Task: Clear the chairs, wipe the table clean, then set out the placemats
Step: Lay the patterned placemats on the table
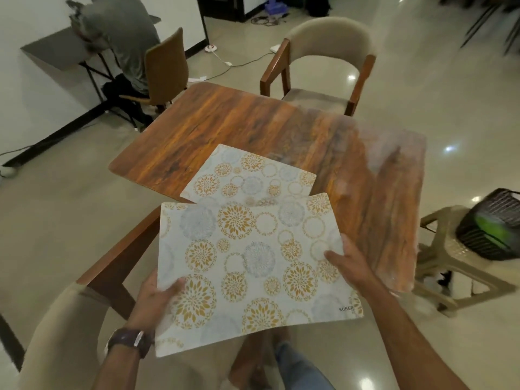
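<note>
I hold a white placemat [253, 271] with gold and grey round patterns above the near edge of the wooden table [253, 122]. My left hand [153, 299] grips its left edge, thumb on top. On the right edge sits my right hand [349, 263], also thumb on top. A second matching placemat [247, 173] lies flat on the table near its front edge, partly hidden by the held one. One beige chair [323, 60] stands at the far side of the table. Another beige chair [64, 319] is close to me at the lower left.
A plastic stool [439, 249] at the right carries a dark basket [495, 223] with something green inside. A person sits on a brown chair [166, 68] at a small desk at the back left. Cables lie on the glossy floor beyond the table.
</note>
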